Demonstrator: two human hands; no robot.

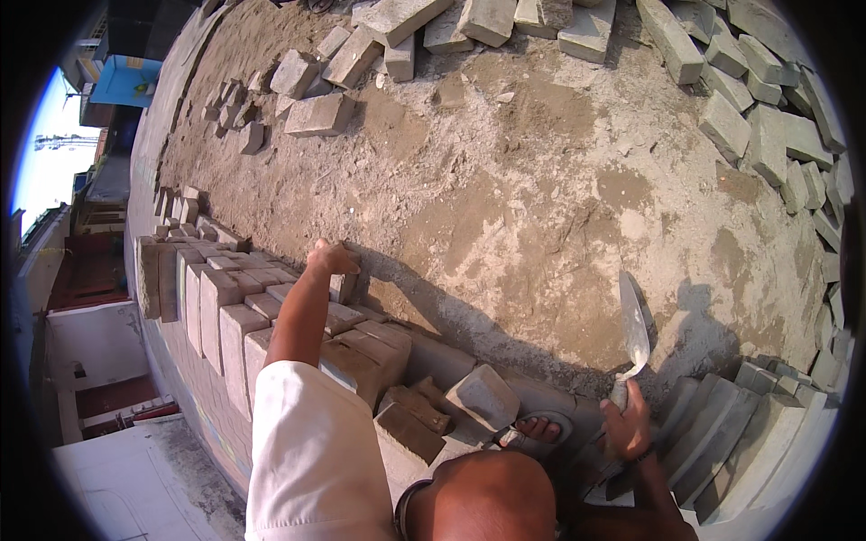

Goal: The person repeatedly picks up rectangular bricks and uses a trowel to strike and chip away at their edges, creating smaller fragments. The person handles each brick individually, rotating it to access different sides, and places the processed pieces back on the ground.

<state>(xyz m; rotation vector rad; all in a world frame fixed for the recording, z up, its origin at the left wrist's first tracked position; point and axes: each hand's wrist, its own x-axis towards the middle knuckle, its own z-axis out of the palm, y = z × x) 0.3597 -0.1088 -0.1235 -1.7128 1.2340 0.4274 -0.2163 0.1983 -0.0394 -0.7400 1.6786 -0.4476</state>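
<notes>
My left arm, in a white sleeve, reaches forward over the rows of laid grey paving blocks (244,281). At their edge my left hand (334,258) is closed on the top of a paving block (344,287); its fingertips are partly hidden. Low on the right, my right hand (627,426) grips the handle of a pointed trowel (634,326). The trowel's metal blade points away from me, over the sandy ground, with nothing plainly seen on it. A sandalled foot (539,427) rests among loose blocks between my arms.
Bare, uneven sandy ground (505,207) stretches ahead. Loose blocks (354,59) lie scattered along the far side, and a heap of them (767,135) fills the right edge. More blocks (722,433) lean together beside my right arm. A tilted block (484,397) lies near the foot.
</notes>
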